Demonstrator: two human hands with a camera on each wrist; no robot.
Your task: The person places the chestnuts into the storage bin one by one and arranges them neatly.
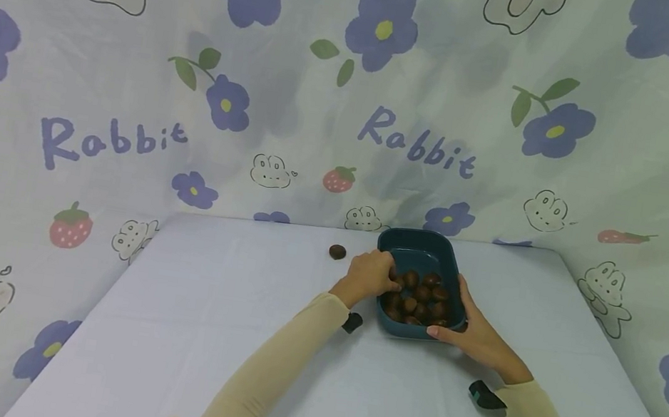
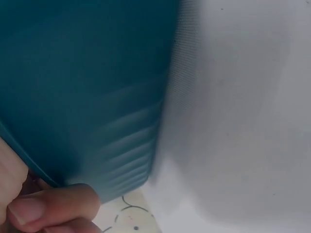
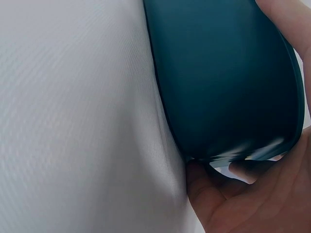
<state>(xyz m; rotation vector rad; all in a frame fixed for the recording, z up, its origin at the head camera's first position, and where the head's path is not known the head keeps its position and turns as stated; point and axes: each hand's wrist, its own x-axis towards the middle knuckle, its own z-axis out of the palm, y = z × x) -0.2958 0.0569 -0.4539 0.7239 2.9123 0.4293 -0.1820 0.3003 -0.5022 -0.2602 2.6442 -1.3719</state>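
A dark teal rectangular container with rounded corners stands near the far edge of the table, several shiny brown chestnuts inside it. My left hand reaches over its left rim, fingers bent around a chestnut, most of which they hide. In the left wrist view, the fingertips show just past the rim. My right hand grips the container at its near right corner, thumb on the near rim and fingers along the right side. The right wrist view shows the palm and fingers against its wall.
One loose chestnut lies on the white-covered table, left of the container. Behind the table hangs a patterned cloth with flowers and rabbits. Dark wrist devices sit under both sleeves.
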